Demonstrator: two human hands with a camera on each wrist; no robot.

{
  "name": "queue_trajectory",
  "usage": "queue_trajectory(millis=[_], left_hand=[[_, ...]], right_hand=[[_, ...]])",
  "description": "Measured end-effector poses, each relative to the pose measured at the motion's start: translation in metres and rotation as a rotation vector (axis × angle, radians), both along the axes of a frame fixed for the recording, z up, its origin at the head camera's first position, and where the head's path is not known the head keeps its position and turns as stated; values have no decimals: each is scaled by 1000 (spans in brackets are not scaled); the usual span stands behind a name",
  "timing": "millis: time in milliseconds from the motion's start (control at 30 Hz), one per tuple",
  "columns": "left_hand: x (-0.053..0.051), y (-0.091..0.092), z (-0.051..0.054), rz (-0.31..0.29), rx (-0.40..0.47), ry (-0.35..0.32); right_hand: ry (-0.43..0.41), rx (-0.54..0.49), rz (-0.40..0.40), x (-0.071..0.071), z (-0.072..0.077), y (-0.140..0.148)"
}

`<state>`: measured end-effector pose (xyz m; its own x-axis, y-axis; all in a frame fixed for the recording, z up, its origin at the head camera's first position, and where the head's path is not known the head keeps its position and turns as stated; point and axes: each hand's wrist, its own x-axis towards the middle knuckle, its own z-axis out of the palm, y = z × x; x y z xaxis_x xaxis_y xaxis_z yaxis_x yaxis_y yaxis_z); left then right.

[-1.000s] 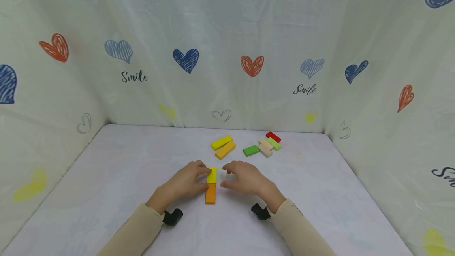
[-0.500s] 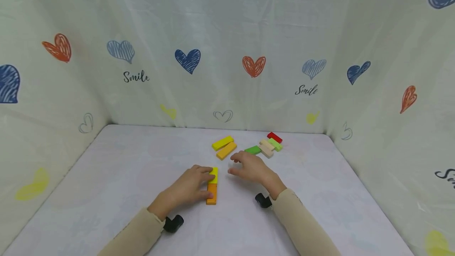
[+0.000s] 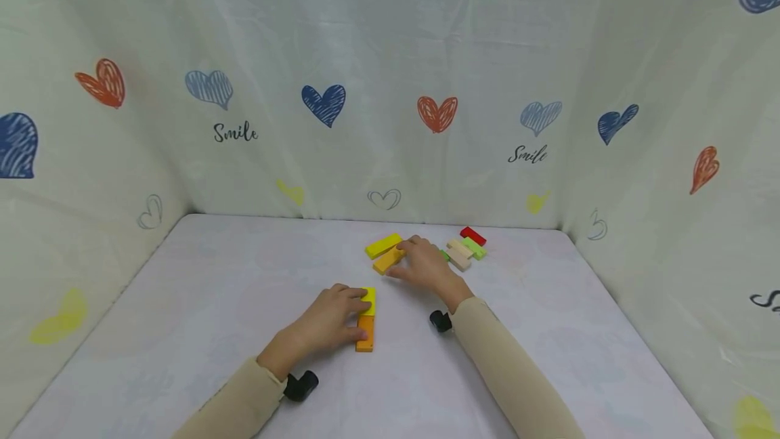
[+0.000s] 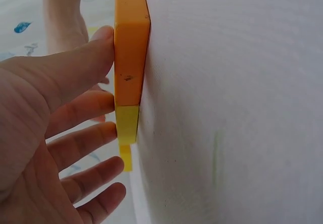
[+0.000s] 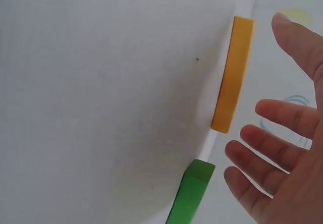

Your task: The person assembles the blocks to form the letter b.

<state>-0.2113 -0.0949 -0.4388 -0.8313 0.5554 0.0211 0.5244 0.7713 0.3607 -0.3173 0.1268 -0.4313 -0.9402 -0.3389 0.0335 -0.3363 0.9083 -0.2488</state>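
Note:
An orange block (image 3: pixel 365 343) and a yellow block (image 3: pixel 370 297) lie end to end in a line near the middle of the table. My left hand (image 3: pixel 329 319) rests its outstretched thumb and fingertips on them; in the left wrist view the thumb tip touches the orange block (image 4: pixel 132 57) and fingertips touch the yellow block (image 4: pixel 127 123). Farther back, my right hand (image 3: pixel 424 267) hovers at a light-orange block (image 3: pixel 385 263), its fingers spread. The right wrist view shows a gap between those fingers and the light-orange block (image 5: pixel 233 75).
Beside the light-orange block lies another yellow block (image 3: pixel 382 245). A green block (image 5: pixel 192 191) is partly hidden under my right hand in the head view. Right of it are two beige blocks (image 3: pixel 458 260), a light-green block (image 3: pixel 474 248) and a red block (image 3: pixel 473 236). Printed curtains (image 3: pixel 378 161) surround the table.
My right hand has moved away from the yellow and orange pair, back to the light-orange block. My left hand has shifted slightly over the pair, its thumb now on the orange block.

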Motion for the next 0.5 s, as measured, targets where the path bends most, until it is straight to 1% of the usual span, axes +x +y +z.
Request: queue_trajectory(millis=[200,500], left_hand=[[0,0,1,-2,1,-10],[2,1,3,8,21,-31]], right_hand=[[-18,50,-47,-6,-2,-2],[-70,75,-75,-11,1,-6]])
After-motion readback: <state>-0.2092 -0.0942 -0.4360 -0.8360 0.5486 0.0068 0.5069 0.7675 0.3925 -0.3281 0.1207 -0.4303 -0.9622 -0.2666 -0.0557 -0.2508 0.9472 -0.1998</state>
